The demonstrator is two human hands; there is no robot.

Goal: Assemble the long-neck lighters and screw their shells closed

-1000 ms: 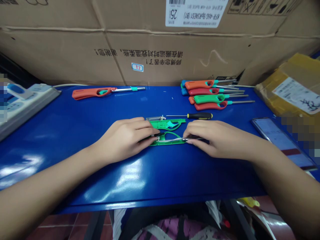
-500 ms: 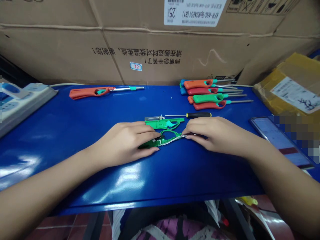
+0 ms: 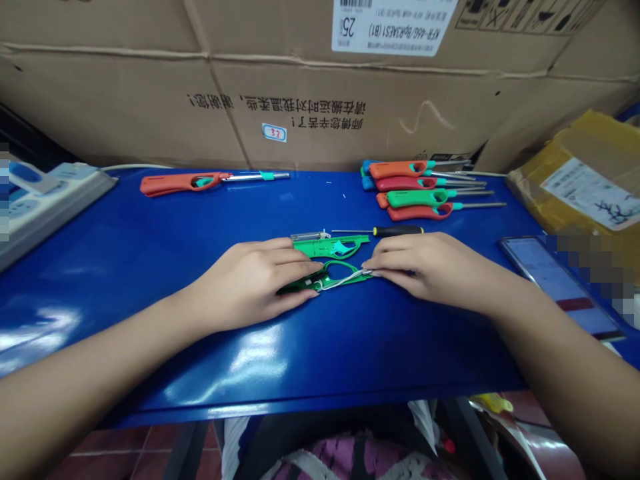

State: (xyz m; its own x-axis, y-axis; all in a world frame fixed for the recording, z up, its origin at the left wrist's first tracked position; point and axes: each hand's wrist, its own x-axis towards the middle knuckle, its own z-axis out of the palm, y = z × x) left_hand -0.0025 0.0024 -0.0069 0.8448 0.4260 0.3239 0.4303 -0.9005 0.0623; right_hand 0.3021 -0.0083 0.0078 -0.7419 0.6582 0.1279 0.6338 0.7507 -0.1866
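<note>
My left hand (image 3: 260, 280) is closed over the rear of a green lighter casing half (image 3: 345, 266), holding it near the blue tabletop. Dark inner parts show beside its fingertips. A thin white wire (image 3: 337, 281) runs along the casing's trigger loop toward the right. Between the fingertips of my right hand (image 3: 417, 267) is the small metal end (image 3: 368, 272) of this wire, beside the casing's front tip. Just beyond lies another green casing half (image 3: 320, 247) with a turquoise trigger (image 3: 344, 249). A clear fuel tank (image 3: 307, 236) rests behind it.
A screwdriver (image 3: 397, 231) lies beyond my right hand. Several assembled lighters (image 3: 420, 190) are piled at the back right; an orange lighter (image 3: 183, 183) lies back left. A phone (image 3: 560, 287) is at right, a power strip (image 3: 55, 200) at left. A large cardboard box (image 3: 150, 100) stands behind.
At the right hand, the wire's metal end has shifted slightly, and the casing's front tip now shows beneath it. The left hand keeps its hold; the view has moved a little.
</note>
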